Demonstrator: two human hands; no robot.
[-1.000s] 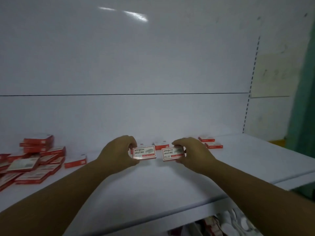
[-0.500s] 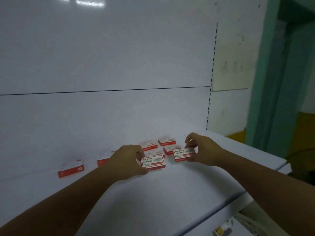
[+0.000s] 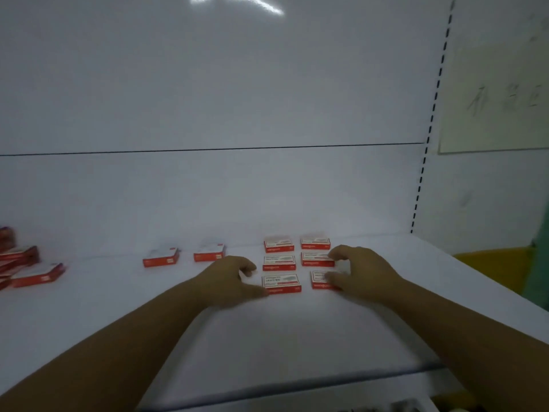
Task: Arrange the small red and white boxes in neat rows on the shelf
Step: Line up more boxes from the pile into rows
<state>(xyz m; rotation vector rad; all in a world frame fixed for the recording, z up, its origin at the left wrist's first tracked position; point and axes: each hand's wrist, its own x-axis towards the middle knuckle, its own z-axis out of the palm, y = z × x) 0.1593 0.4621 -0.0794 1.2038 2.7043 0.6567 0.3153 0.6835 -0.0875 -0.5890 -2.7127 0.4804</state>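
Small red and white boxes lie flat on the white shelf (image 3: pixel 297 346) in two columns of three. The back pair (image 3: pixel 278 244) (image 3: pixel 315 242) and the middle pair (image 3: pixel 278 262) (image 3: pixel 316 259) lie untouched. My left hand (image 3: pixel 233 281) pinches the left end of the front-left box (image 3: pixel 281 283), thumb at its front corner. My right hand (image 3: pixel 358 270) covers the right end of the front-right box (image 3: pixel 320 281), thumb on its top, with fingertips close to the middle-right box. Both front boxes rest on the shelf.
Two single boxes (image 3: pixel 160 257) (image 3: pixel 209 253) sit along the back wall to the left. A loose pile of boxes (image 3: pixel 20 260) lies at the far left. A yellow object (image 3: pixel 490 263) stands beyond the shelf's right end, under a paper sheet (image 3: pixel 499 96).
Both hands carried a box each to the right and set them down as a third row in front of the two pairs there. The view swung back slightly left.
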